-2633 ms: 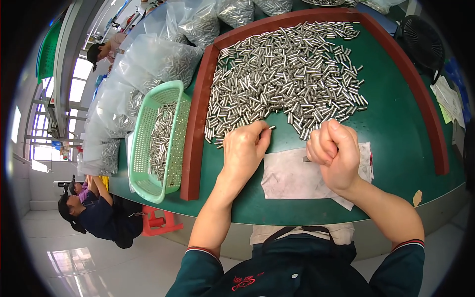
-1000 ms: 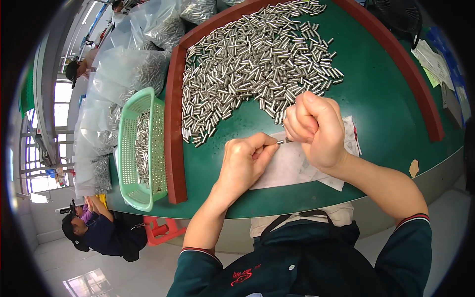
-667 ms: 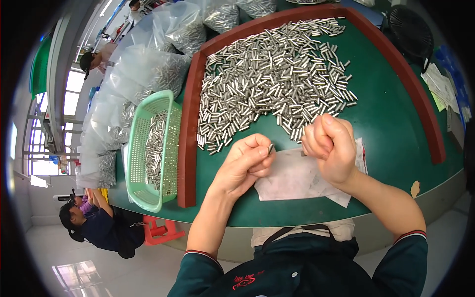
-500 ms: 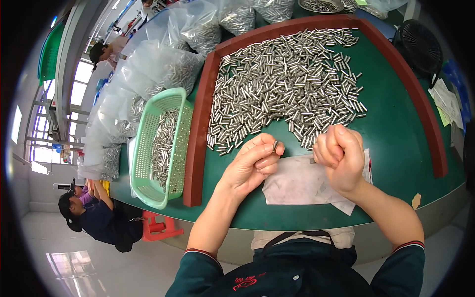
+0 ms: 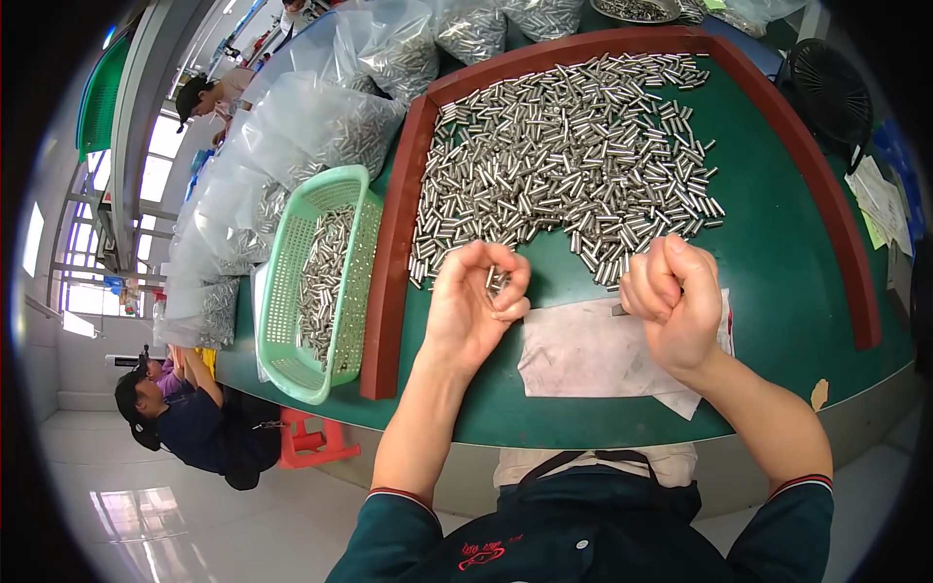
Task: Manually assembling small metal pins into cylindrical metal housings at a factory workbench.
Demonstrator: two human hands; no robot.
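A broad pile of short shiny metal pins (image 5: 564, 155) covers much of the green tabletop in front of me. At the pile's near edge my left hand (image 5: 476, 301) is turned palm toward me, fingers curled, with a few pins showing inside the curl. My right hand (image 5: 673, 301) makes a closed fist at the pile's near right; a small grey pin end (image 5: 619, 310) pokes out at its left side, and the rest is hidden by the fingers. Between and below the hands lies a stained pale cloth (image 5: 583, 355), its right part under my right wrist.
A dark red raised border (image 5: 391, 282) frames the pile at left, back and right. Outside it stand a light green basket (image 5: 277, 311) of pins and several clear bags (image 5: 340, 126) of pins. A black fan (image 5: 826, 92) is at back right. Other people (image 5: 194, 418) work at left.
My left hand has moved a little left and up and turned its palm toward me; the pin that was pinched at its fingertips no longer shows there. The right fist has stayed nearly still.
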